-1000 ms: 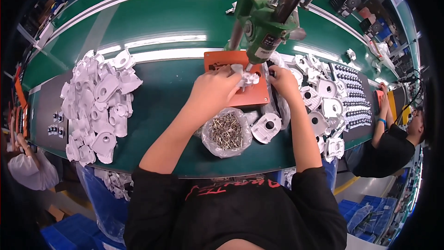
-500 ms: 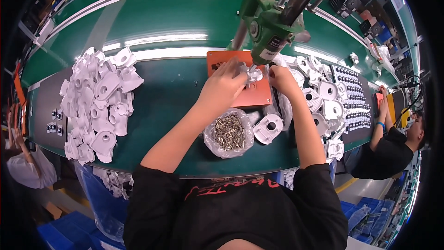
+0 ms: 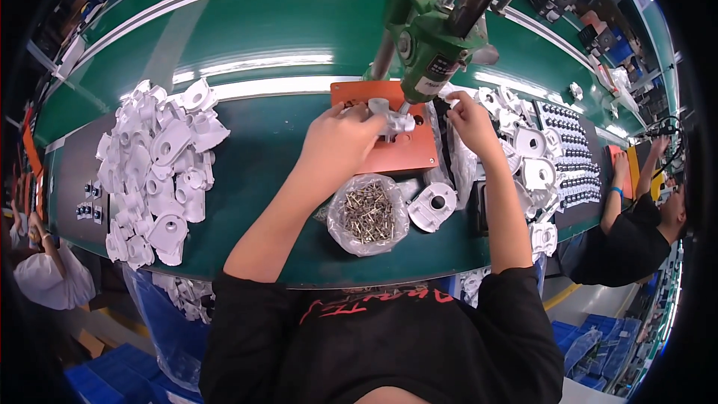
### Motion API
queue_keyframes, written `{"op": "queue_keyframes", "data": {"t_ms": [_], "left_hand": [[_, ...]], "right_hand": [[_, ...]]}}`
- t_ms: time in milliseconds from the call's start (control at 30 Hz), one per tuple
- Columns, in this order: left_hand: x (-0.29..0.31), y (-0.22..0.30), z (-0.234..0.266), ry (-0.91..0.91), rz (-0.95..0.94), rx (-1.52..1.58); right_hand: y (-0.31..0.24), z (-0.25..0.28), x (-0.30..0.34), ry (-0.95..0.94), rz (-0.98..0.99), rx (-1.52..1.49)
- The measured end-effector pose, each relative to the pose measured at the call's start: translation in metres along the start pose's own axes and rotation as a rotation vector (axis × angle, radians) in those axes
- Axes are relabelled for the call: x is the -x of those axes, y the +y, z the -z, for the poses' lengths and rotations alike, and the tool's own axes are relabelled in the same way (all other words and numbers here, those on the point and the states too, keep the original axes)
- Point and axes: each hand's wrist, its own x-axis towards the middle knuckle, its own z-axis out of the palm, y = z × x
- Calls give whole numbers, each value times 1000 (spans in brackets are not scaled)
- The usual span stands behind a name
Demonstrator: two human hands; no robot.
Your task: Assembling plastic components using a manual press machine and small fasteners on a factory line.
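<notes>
Under the tip of a green press, my left hand grips a white plastic part over an orange base plate. My right hand hovers just right of the press tip, its fingers curled together. Whatever those fingertips hold, if anything, is too small to name. In front of the base plate, a clear plastic bag lies spread around a heap of metal screws or pins. Beside it lies a white housing with a dark round hole.
White plastic parts are heaped at the left, and more white housings lie at the right. Rows of small black-and-white pieces cover a dark mat. A co-worker sits at the far right, another person at the far left.
My left hand has shifted left with the white part, drawing it a little away from the press tip. My right hand has moved slightly right and its fingers have lifted.
</notes>
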Motion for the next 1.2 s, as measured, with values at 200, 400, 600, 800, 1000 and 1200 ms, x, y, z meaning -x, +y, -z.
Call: {"op": "queue_keyframes", "data": {"t_ms": [200, 400, 600, 800, 1000, 1200], "left_hand": [[3, 1, -24, 0, -19, -58], [7, -3, -19, -42, -13, 3], [7, -2, -15, -108, -18, 14], [9, -8, -25, -127, -24, 61], [8, -7, -22, -202, 6, 106], [9, -10, -21, -210, -9, 112]], "right_hand": [[-22, 6, 4, -77, -89, -427], [-54, -10, 11, -72, -40, -623], [-55, -31, 10, -6, -109, -714], [-53, -45, 9, 123, 147, -414], [-57, -44, 8, 177, 557, -61], [-69, -33, 22, 54, 671, 105]]}}
